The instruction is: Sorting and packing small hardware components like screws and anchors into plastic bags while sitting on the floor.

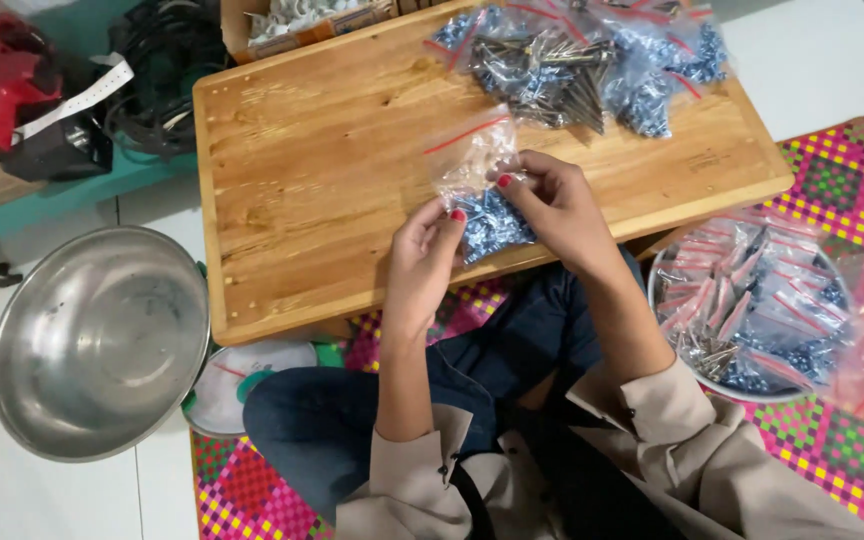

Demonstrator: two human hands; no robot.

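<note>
Holding a small clear plastic zip bag with a red seal strip, part-filled with blue-grey screws [482, 195], both hands pinch it over the near edge of the pale wooden board worktop [332, 150]. Only one view, the head camera looking down.

Left hand [424, 252]: fingers closed on the bag's lower left side, thumb and forefinger pinching plastic. Right hand [552, 200]: fingers closed on the bag's right edge near mid-height. Both grips narrow, each on the bag.

Bag orientation: long axis runs roughly away from the person, tilted a little left; red seal end points to the far side, and the screw-heavy end hangs toward the lap. The mouth looks slack; can't tell if it is sealed.

To do this well, I'd judge: keep the mouth up so the screws stay at the bottom, pinch on flat plastic above the load, and run the fingers evenly along the red strip.

Around: pile of filled clear bags of screws and nails [577, 60] at the far right of the board, well apart from the hands. Round bowl heaped with more red-strip bags [752, 310] to the right, on a pink woven mat [852, 190]. Large empty-looking steel bowl [97, 340] on the floor to the left.
</note>
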